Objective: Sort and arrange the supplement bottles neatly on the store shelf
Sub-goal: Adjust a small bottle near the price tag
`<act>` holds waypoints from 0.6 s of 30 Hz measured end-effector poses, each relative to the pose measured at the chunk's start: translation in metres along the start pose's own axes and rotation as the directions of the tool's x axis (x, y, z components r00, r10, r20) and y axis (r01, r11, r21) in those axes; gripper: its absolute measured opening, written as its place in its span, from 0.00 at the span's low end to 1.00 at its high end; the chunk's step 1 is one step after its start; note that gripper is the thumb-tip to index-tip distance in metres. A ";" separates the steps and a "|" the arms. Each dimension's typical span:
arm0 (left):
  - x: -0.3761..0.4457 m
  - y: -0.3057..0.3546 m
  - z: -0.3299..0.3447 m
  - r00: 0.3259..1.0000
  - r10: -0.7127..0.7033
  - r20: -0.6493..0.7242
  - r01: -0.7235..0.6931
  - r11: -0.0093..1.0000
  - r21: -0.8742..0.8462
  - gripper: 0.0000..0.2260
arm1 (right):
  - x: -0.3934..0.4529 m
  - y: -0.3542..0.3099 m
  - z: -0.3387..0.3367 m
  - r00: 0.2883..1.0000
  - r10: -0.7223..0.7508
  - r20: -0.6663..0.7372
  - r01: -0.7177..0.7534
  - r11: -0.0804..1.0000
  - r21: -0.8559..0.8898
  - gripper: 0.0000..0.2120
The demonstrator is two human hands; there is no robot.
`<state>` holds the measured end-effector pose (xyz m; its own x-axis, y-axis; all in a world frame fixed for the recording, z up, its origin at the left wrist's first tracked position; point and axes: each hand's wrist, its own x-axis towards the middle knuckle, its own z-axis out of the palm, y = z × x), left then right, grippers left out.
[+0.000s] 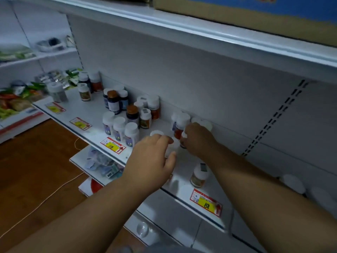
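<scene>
Main risk here is a knock-over: both hands work close together in a tight group of bottles, so an elbow or a wrist can tip the small bottle [198,177] that stands alone near the front edge of the shelf [87,108], just under the right forearm, and it may roll off to the floor. The left hand [153,157] has its fingers curled round a white bottle [172,148], but the picture is blurred and I cannot tell how firm the hold is; if loose, the bottle may slip. The right hand [197,138] pinches a white-capped bottle w/ red-brown body [183,138], touching or nearly touching the bottles behind it at the back wall, so a push can topple those also. The supplement bottles are on the middle shelf, approx. in loose groups: three white ones [119,127] in a row at the front by a price tag [113,145], dark ones w/ brown caps [114,101] behind, more further left. They are small, round, mostly white caps, upright, not yet in neat lines.
</scene>
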<state>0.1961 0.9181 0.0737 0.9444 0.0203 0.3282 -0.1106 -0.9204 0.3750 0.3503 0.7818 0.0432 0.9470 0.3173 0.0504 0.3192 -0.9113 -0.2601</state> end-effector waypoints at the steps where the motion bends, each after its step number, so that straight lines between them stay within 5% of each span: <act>1: 0.006 -0.009 -0.002 1.000 0.018 0.009 -0.018 1.000 -0.016 0.16 | 0.003 -0.003 0.005 1.000 0.008 -0.020 -0.009 0.999 -0.048 0.11; 10: 0.064 -0.071 -0.014 0.953 0.284 0.103 -0.279 0.959 -0.053 0.18 | 0.011 -0.025 0.012 0.961 0.246 -0.126 -0.268 0.943 -0.198 0.17; 18: 0.065 -0.069 -0.003 0.871 0.481 0.102 -0.453 0.866 -0.213 0.15 | -0.053 -0.018 -0.019 0.829 0.377 -0.414 -0.263 0.915 0.307 0.09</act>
<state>0.2640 0.9837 0.0721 0.8009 -0.4645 0.3778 -0.5894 -0.7226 0.3611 0.2946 0.7769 0.0632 0.9202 -0.1889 0.3430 0.0321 -0.8367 -0.5468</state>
